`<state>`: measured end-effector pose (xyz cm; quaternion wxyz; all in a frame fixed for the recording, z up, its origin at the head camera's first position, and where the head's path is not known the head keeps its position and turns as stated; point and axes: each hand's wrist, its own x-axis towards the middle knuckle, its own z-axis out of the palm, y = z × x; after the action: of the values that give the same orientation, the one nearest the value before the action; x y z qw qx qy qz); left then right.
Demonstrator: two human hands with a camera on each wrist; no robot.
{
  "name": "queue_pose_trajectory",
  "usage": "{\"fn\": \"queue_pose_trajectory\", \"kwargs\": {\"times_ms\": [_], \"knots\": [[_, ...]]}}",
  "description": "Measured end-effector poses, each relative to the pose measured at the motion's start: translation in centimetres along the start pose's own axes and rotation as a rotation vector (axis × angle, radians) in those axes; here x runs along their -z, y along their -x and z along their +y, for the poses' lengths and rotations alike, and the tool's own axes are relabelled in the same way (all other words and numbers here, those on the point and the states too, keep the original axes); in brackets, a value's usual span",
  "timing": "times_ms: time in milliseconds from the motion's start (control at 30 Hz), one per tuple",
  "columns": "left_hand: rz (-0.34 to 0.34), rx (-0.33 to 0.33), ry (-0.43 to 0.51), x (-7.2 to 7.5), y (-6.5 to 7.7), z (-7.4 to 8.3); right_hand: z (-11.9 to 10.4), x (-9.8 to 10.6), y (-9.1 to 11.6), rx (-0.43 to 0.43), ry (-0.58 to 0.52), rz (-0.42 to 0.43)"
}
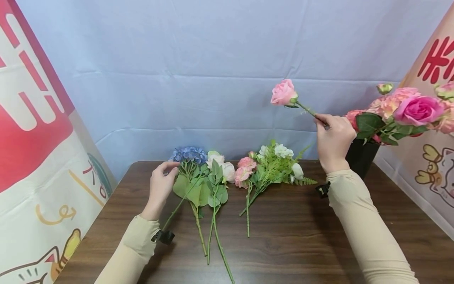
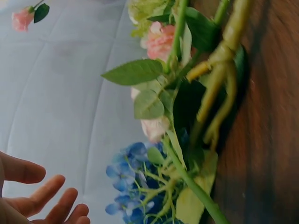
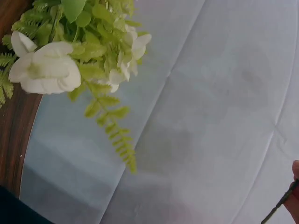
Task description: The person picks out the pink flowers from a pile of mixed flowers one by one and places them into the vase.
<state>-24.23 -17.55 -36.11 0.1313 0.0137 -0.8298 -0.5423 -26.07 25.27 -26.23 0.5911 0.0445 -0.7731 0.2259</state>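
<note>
My right hand (image 1: 334, 140) pinches the green stem of a pink rose (image 1: 283, 92), held in the air so the bloom points up and left. The right wrist view shows only a bit of this hand's fingers (image 3: 295, 204) and the stem at its edge. My left hand (image 1: 162, 187) is beside a blue hydrangea (image 1: 190, 155) lying on the table; in the left wrist view its fingers (image 2: 58, 205) are spread and hold nothing. Just right of my right hand stands a black vase (image 1: 361, 157) filled with pink flowers (image 1: 418, 110).
White roses (image 1: 227, 171) lie right of the hydrangea, their long stems crossing toward the front of the brown table (image 1: 283, 244). Farther right lie small pink flowers (image 1: 244, 173) and a white-flowered fern bunch (image 1: 274, 165). A pale blue cloth (image 1: 213, 71) hangs behind.
</note>
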Motion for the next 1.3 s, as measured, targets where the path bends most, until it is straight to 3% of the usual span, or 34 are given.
{"fn": "queue_pose_trajectory", "kwargs": {"times_ms": [433,667,1067,1300], "knots": [[0.006,0.001,-0.151,2.2,0.2,-1.9,2.3,0.0,-0.6,-0.013,-0.038,0.09],[0.018,-0.011,-0.221,3.5,0.4,-2.7,3.3,0.1,-1.0,0.024,-0.021,0.125],[0.005,-0.034,-0.281,5.5,0.8,-3.9,4.1,0.9,-1.5,-0.021,-0.019,0.177],[0.027,-0.021,-0.297,6.2,0.8,-4.3,4.4,2.2,-2.3,-0.111,-0.005,0.176]]}}
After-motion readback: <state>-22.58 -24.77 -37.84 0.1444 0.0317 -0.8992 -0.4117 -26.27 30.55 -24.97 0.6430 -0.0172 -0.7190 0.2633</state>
